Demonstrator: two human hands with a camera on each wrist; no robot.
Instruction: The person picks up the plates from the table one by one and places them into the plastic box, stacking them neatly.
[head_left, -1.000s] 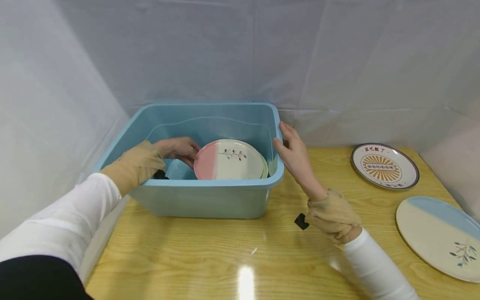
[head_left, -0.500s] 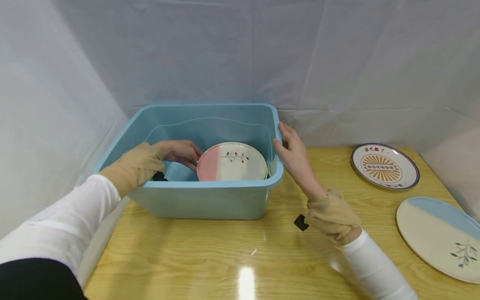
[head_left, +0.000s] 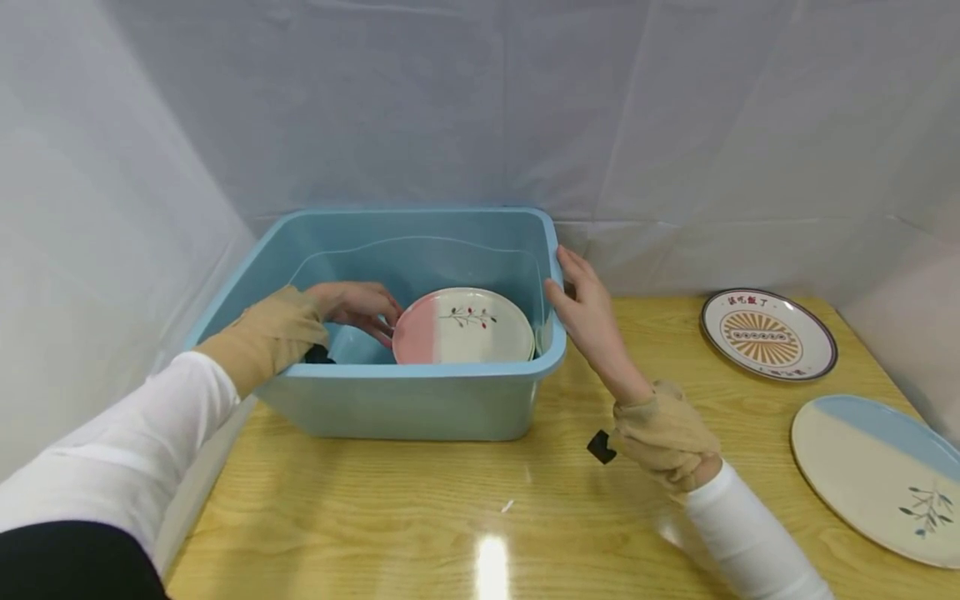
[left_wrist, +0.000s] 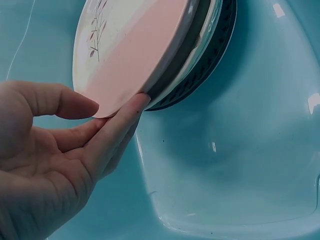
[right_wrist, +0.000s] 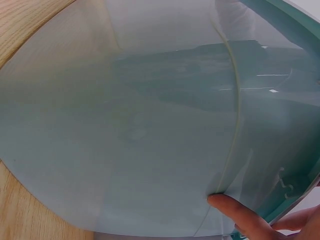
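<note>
A light blue plastic tub [head_left: 405, 369] stands at the back left of the wooden table. Inside it my left hand [head_left: 360, 304] holds the left edge of a pink and cream plate [head_left: 465, 325] with a twig pattern. The left wrist view shows my fingers [left_wrist: 120, 125] under the plate's [left_wrist: 135, 45] rim and my thumb against its face. This plate lies tilted on other plates, one of them dark-rimmed [left_wrist: 205, 65]. My right hand [head_left: 588, 308] rests with straight fingers on the tub's right rim. One fingertip [right_wrist: 240, 212] presses the tub's outer wall [right_wrist: 150, 125].
A round plate with an orange sunburst pattern [head_left: 768, 332] lies at the back right of the table [head_left: 450, 500]. A large cream and blue plate [head_left: 877, 475] lies near the right edge. White sheeting closes off the left, back and right sides.
The pink and cream plate has sunk lower and flatter into the tub, with my left hand still at its edge. My right hand has stayed on the rim.
</note>
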